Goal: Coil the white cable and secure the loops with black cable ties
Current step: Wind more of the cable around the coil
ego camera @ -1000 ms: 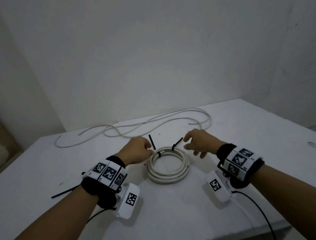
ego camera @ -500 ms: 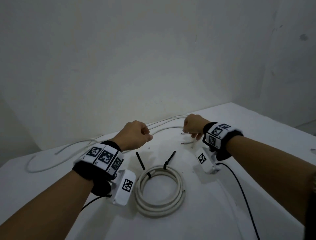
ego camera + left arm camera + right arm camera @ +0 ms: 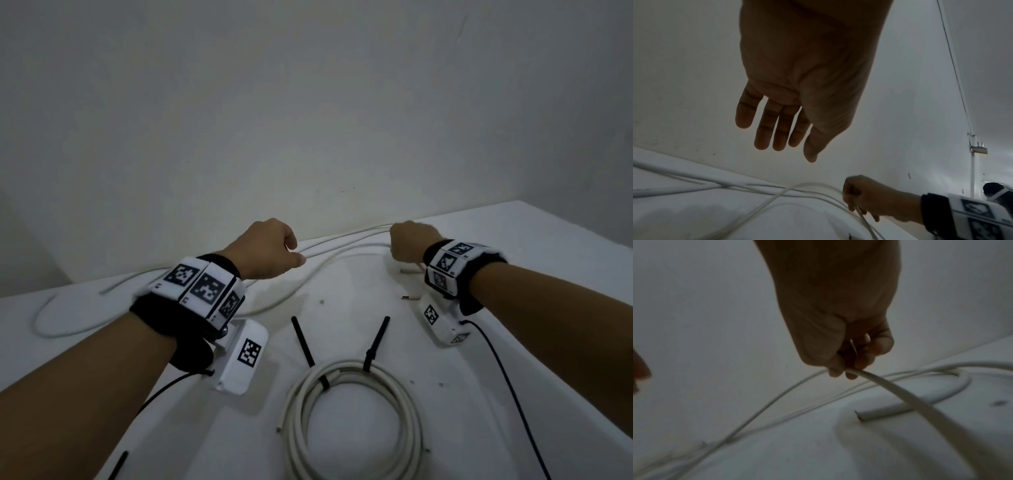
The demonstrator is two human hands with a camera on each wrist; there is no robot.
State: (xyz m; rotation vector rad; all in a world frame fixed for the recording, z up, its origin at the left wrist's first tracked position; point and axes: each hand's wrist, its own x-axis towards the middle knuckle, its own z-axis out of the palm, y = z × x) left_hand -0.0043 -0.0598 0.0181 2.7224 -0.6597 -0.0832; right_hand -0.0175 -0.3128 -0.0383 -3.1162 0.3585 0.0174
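Observation:
A coiled white cable (image 3: 346,371) lies on the table near me, bound by two black cable ties (image 3: 303,342) (image 3: 376,339) whose tails stick up. A second, loose white cable (image 3: 342,241) sprawls along the wall at the back. My right hand (image 3: 404,246) grips this loose cable (image 3: 900,395) between thumb and curled fingers (image 3: 846,368). My left hand (image 3: 287,253) hovers just above the same cable (image 3: 756,190), fingers (image 3: 760,142) straight and holding nothing.
The white table (image 3: 513,394) butts against a plain wall, and its right edge slants away. A spare black tie (image 3: 118,466) lies at the near left. Cut cable ends (image 3: 409,271) (image 3: 879,414) rest below my right hand. Black camera wires (image 3: 507,394) trail from both wrists.
Both hands left the tied coil and moved to the loose cable at the back. The right hand has taken hold of it; the left has opened above it.

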